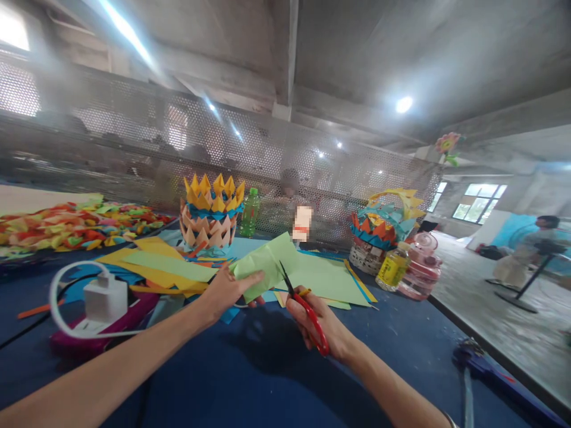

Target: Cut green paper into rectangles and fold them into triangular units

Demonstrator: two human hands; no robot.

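Left hand (227,291) pinches the folded light green paper sheet (267,264) at its left edge, thumb on top, sheet lifted just above the blue bench (250,368), frame centre. Right hand (319,324) is closed through the red scissors (307,312) handles, blades slightly parted, tips touching the sheet's lower edge at its 5 o'clock. Paper looks light, thin and floppy, creases easily, so best held close to the cut line; scissors rigid, gripped by the loops. Counts: one held sheet, one pair of scissors, two paper baskets (yellow-crowned one (212,214) at 11 o'clock, orange-teal one (379,229) at 2 o'clock), one green bottle (250,211) at 12, one yellow bottle (392,267) at 3, one white charger (104,297) at 9. Loose coloured sheets under the hands, too overlapped to count.
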